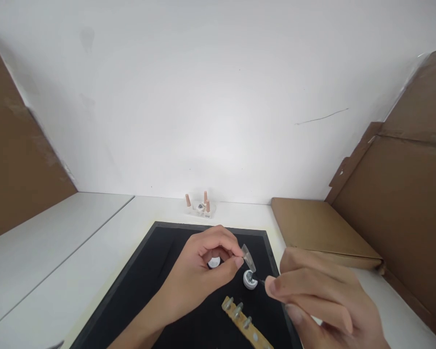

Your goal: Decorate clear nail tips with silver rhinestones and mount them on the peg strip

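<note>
My left hand [203, 271] pinches a clear, translucent nail tip [248, 259] between thumb and forefinger, above the black mat. In my right hand [327, 295] is a thin dark brush [260, 281], its end at the mouth of a small white jar [250, 280] with silvery grey stuff inside. The jar stands just below the nail tip. Partly behind my left hand lies a round white lid [214, 262]. Nearer to me, a wooden strip [249, 329] carries several grey, shiny nail tips. Most of the brush's handle is hard to tell from my fingers.
The black mat [160, 247] with a grey border covers the middle of the white table [83, 257]. At the back, a clear holder [199, 211] has several small items with peach-coloured caps. A flat cardboard box [323, 225] lies on the right. Cardboard panels [417, 179] flank the white wall.
</note>
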A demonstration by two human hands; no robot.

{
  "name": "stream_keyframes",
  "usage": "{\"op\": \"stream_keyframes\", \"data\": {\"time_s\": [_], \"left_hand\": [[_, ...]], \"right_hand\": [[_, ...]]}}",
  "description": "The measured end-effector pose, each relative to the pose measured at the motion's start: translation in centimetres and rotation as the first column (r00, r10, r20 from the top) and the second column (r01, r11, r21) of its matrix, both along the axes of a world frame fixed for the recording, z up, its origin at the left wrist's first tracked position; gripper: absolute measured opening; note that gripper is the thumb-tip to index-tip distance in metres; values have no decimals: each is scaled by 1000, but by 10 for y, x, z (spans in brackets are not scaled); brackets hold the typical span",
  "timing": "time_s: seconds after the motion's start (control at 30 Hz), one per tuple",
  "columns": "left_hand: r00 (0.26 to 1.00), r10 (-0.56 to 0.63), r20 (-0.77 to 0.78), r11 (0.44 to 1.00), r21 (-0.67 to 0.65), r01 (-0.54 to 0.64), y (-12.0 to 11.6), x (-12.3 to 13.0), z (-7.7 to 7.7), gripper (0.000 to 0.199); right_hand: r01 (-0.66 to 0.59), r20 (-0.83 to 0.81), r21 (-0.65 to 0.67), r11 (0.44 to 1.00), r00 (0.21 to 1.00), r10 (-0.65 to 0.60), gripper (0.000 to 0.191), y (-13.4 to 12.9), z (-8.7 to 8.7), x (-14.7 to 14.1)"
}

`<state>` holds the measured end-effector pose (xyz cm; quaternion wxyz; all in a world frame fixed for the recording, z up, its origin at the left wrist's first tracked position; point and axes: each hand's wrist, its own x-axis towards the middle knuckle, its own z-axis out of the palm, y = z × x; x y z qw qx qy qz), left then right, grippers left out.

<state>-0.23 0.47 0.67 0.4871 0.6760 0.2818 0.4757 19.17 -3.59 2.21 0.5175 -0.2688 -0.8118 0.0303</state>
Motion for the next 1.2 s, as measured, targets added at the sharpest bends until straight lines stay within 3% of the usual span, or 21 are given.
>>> {"op": "stream_keyframes", "data": {"time_s": [0.2, 0.5, 0.63, 0.83, 1.03, 1.2], "left_hand": [[999, -32, 11, 999, 12, 32, 0, -2, -2, 16], [997, -74, 32, 997, 13, 73, 1, -4, -4, 15], [997, -67, 41, 997, 33, 66, 0, -4, -3, 14], [995, -83, 48, 996, 25, 82, 0, -4, -4, 13], [996, -82, 42, 996, 33, 81, 0, -5, -3, 14], [995, -90, 43, 996, 10, 90, 0, -5, -4, 14]], "right_hand": [[-30, 27, 42, 999, 999, 29, 34, 2, 4, 2], [-6, -12, 70, 998, 1000, 7, 25, 1, 4, 2], [6, 14, 44, 999, 1000, -7, 32, 1, 3, 1], [-6, 17, 54, 999, 1000, 5, 23, 1, 4, 2], [-6, 18, 40, 999, 1000, 6, 33, 2, 5, 1], [-1, 50, 42, 999, 999, -1, 25, 0, 6, 1]]}}
